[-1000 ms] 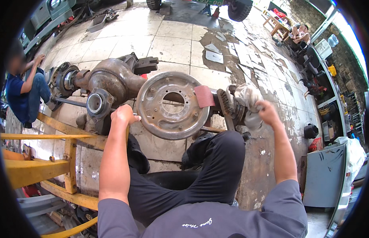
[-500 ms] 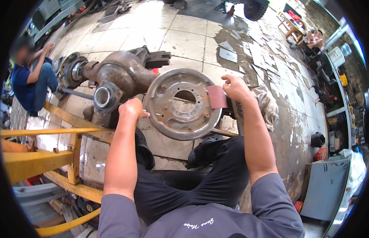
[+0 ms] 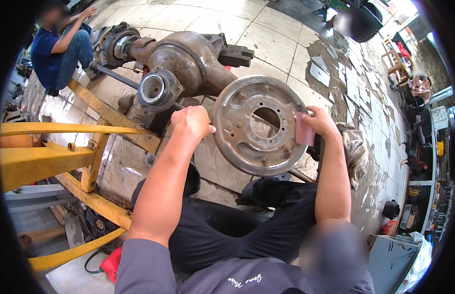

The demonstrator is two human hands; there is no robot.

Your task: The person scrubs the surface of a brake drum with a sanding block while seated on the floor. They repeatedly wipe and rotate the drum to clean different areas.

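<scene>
A round brown metal brake backing plate (image 3: 232, 113), with a central opening and several small holes, faces me at the end of an axle. My right hand (image 3: 321, 121) pinches a reddish sheet of sandpaper (image 3: 304, 129) over its right rim. On the other side, my left hand (image 3: 192, 122) is closed in a fist beside the left rim, thumb tip at the edge. Its curled fingers are out of sight, so I cannot tell what they grip. Behind the plate stretches the rusty axle housing (image 3: 176, 63), with a round open hub (image 3: 152, 88) near my left hand.
A yellow metal frame (image 3: 46, 164) stands at my left. Beyond it a person in blue (image 3: 58, 46) crouches by the axle's far end. A crumpled cloth (image 3: 354, 156) hangs right of my right hand. Broken tiles (image 3: 319, 74) litter the floor; a grey cabinet (image 3: 391, 259) stands at lower right.
The view has shifted, placing the plate and axle farther right. My right fingers, partly raised before, are now closed on the sandpaper, which sits slightly lower along the rim. My left hand stays beside the plate.
</scene>
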